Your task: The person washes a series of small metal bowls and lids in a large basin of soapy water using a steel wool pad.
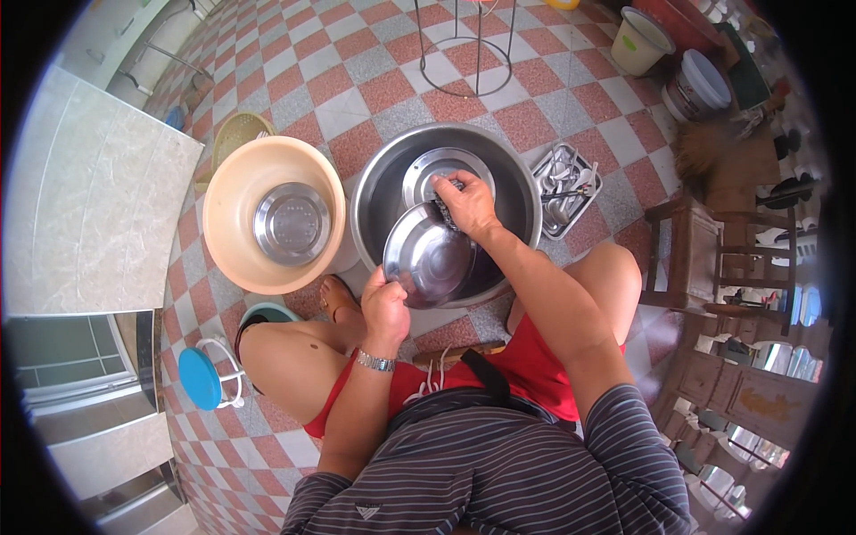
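So the left hand [385, 308] is clamped on the near rim of a shiny steel dish [432, 259], thumb up on the near edge, and my guess is that rim grip is there to keep most of the inside face free. The dish is tilted over the big steel basin [377, 178], probably so drips land in there. Right hand [468, 203] is bunched around a dark, meshy thing, looks like a scouring pad [448, 212], right at the dish's far edge; can't tell how hard it's pressing, if at all. Just past that, a second dish [417, 178] sits inside the basin, within easy reach I'd say. Left of the basin there's a peach tub [230, 218] with another steel dish [292, 225] in the bottom, likely parked there to keep it apart from the basin stuff. Over on the right, just beside the basin, a metal tray [555, 234] corrals a jumble of utensils [562, 187], I reckon so the small bits don't scatter on the checkered floor [522, 80].
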`<state>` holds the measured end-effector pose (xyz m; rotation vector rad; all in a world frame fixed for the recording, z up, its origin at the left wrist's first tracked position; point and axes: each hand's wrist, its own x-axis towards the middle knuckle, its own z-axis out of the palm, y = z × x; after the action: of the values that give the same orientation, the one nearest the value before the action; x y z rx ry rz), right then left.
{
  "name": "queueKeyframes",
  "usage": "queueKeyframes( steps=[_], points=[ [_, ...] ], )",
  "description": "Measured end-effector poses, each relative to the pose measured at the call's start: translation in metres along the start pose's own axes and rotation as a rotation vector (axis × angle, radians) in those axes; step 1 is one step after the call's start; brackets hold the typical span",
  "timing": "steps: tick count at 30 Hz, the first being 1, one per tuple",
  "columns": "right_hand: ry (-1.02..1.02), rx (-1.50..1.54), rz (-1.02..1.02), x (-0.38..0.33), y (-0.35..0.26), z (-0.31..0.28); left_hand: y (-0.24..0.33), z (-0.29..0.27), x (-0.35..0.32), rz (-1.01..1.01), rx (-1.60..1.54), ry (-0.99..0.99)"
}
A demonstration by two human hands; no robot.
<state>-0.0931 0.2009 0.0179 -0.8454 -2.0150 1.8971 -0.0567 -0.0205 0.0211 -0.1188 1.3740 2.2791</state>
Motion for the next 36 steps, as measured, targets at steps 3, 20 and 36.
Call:
queueKeyframes(
  steps=[3, 20, 36],
  points=[
    [0.040, -0.060, -0.035, -0.004, -0.005, 0.004, 0.012, 0.009, 0.001, 0.020, 0.078, 0.048],
    [-0.155, -0.322, -0.822, -0.048, -0.065, 0.018, 0.020, 0.009, -0.003, 0.208, 0.458, -0.009],
    [-0.198, -0.262, -0.136, -0.025, -0.018, 0.006, 0.014, 0.001, 0.001, -0.032, 0.264, 0.123]
  ],
)
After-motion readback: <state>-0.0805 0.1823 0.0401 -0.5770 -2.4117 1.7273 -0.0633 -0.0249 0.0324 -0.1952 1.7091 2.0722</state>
